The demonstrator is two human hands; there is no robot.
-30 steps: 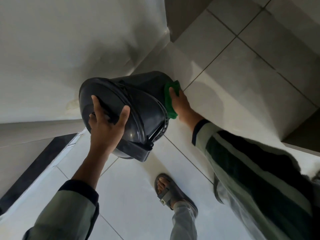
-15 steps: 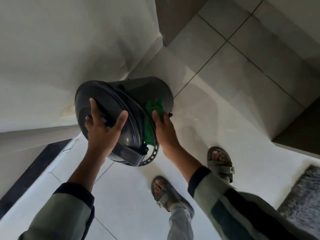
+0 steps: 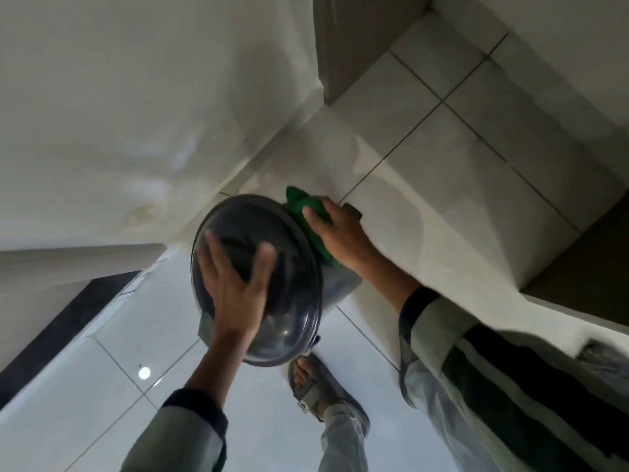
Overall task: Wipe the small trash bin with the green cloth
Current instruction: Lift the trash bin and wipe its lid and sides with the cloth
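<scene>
The left hand lies flat on the domed lid of the small trash bin, palm against it, fingers spread wide and released rather than curled around anything. Its forearm rises from a pale green sleeve with a dark cuff below the bin. The right hand reaches in from the bin's right side and presses the green cloth against the bin's wall just behind the lid rim; the hand is laid over the cloth, pinning it to the wall. Its sleeve is pale with dark stripes.

The bin is dark grey, held off the floor and tipped so that its lid faces the camera. The lid is closed, so nothing inside the bin can be seen. The cloth is bunched, with part of it sticking out above the right hand and part running down along the rim.

Below the bin, a foot in a grey strapped sandal stands on glossy white floor tiles. To the left of the bin rises a pale wall with a faint stain. Beyond the bin the tiled floor meets a brown panel.
</scene>
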